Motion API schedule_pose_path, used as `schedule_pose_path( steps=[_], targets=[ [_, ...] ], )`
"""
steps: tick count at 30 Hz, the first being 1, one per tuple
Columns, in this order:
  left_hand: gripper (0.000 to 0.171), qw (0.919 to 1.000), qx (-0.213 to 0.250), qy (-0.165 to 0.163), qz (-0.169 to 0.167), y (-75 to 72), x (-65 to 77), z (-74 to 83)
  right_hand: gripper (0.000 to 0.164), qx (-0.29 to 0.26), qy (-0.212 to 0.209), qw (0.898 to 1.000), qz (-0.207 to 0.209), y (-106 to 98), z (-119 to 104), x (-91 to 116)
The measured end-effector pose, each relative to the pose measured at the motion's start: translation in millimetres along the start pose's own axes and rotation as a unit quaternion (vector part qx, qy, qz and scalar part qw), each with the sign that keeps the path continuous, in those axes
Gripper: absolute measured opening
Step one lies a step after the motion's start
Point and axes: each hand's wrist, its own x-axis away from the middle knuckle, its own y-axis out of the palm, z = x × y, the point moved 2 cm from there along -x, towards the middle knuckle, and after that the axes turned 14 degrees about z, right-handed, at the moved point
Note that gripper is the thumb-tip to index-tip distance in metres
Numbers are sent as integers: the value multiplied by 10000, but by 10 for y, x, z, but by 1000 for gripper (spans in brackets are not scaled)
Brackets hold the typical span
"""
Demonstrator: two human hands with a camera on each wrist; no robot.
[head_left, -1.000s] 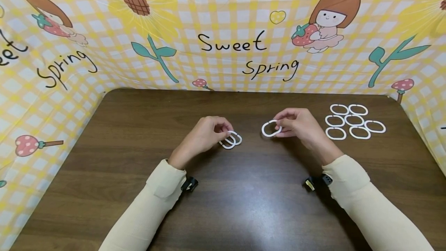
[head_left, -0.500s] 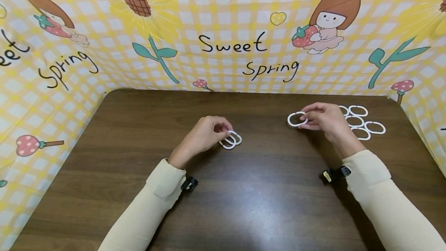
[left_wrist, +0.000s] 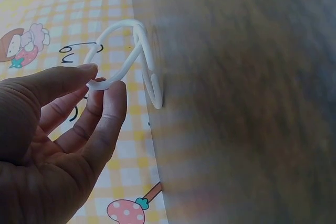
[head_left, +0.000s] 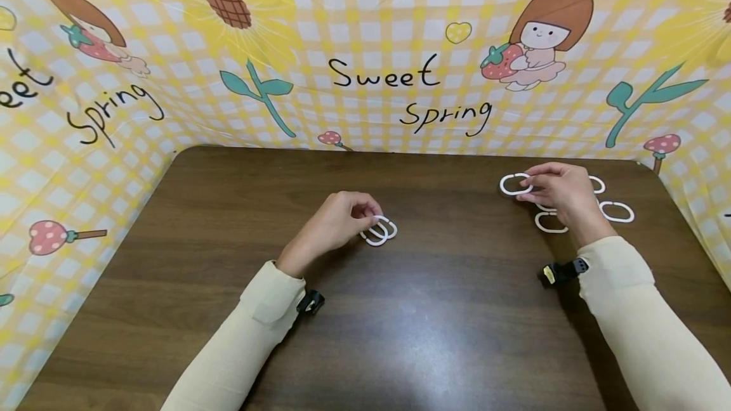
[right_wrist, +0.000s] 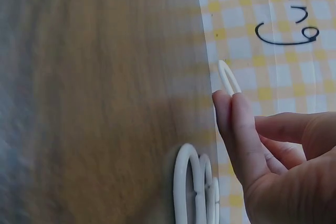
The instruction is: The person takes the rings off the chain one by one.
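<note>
Near the middle of the table, my left hand (head_left: 339, 221) pinches a white oval split ring (left_wrist: 123, 23) between thumb and fingertips. A second white split ring (left_wrist: 158, 100) is linked through it and hangs down to the table in the left wrist view. At the far right, my right hand (head_left: 565, 195) pinches another white split ring (head_left: 502, 190) by its right end. In the right wrist view that ring (right_wrist: 223, 69) looks raised off the table, its lower part hidden by the fingers. The right hand is over a group of loose rings and covers some of them.
Several loose white split rings (head_left: 617, 212) lie at the table's back right, around and beneath my right hand. The brown wooden table (head_left: 371, 335) ends at a yellow checked cloth (head_left: 354, 49) that stands behind it and along both sides.
My right hand has carried its ring right and toward the back, from near the middle to over the loose rings. The left hand and its linked pair stay in place.
</note>
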Motion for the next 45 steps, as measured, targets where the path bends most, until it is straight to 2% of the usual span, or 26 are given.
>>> schedule_pose_path(
  steps=[13, 21, 26, 39, 45],
  targets=[
    [7, 10000, 42, 5, -11, 8, -4, -9, 33, 293, -106, 9990, 313, -95, 12, -129],
    [6, 9999, 102, -5, -34, 8, 0, -4, 19, 1051, -415, 9924, 491, -125, 12, -176],
    [6, 10000, 89, -30, -21, 8, 0, -1, 13, 1215, -493, 9897, 583, -128, 10, -199],
    [6, 9999, 68, -118, -39, 12, 2, -10, 17, 1677, -638, 9811, 730, -106, 20, -246],
    [6, 9999, 41, -96, -34, 10, 2, -19, 23, 2012, -779, 9732, 800, -74, 17, -229]
  ],
)
